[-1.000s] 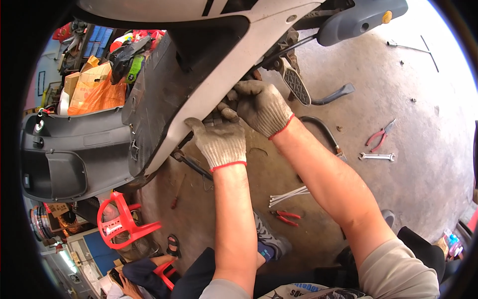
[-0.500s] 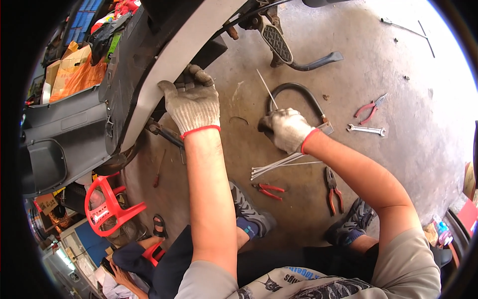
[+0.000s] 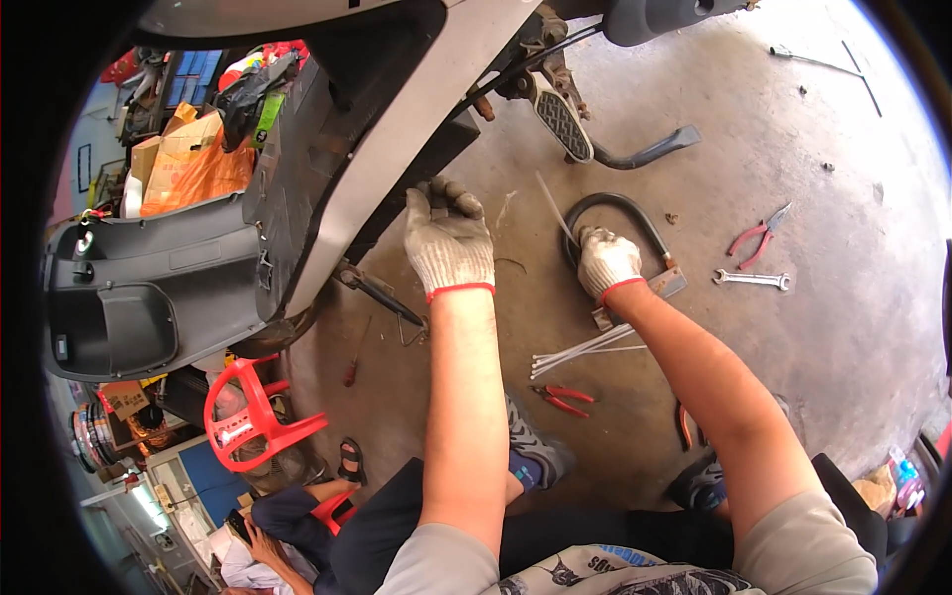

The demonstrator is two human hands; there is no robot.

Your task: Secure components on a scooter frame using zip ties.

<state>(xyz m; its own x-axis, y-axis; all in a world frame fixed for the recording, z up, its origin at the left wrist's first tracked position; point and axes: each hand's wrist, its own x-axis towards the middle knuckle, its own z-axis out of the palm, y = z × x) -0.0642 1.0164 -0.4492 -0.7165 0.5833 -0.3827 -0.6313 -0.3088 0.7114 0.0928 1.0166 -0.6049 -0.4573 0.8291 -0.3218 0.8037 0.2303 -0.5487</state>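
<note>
My left hand [image 3: 451,233], in a worn white knit glove, is palm up beside the lower edge of the scooter's pale body panel [image 3: 382,129]. Its fingers are half curled with the thumb apart, and I see nothing in it. In the gloved fist of my right hand [image 3: 607,260] is a white cable tie [image 3: 553,206], its tip pointing up and left. Under that hand on the floor lies a black U-shaped lock [image 3: 635,213] with a metal crossbar. A bunch of white cable ties [image 3: 575,352] is spread just below it.
Red-handled cutters [image 3: 567,400], combination pliers [image 3: 762,238], a wrench [image 3: 754,280] and a screwdriver [image 3: 355,357] lie on the concrete. My right arm partly covers another pair of pliers [image 3: 684,424]. A red plastic stool [image 3: 253,421] and a seated person [image 3: 263,545] are at lower left.
The whole view has shifted, so the scene sits further right and lower. My left hand has come away from the panel's edge, rightward. My right hand still grips the cable tie.
</note>
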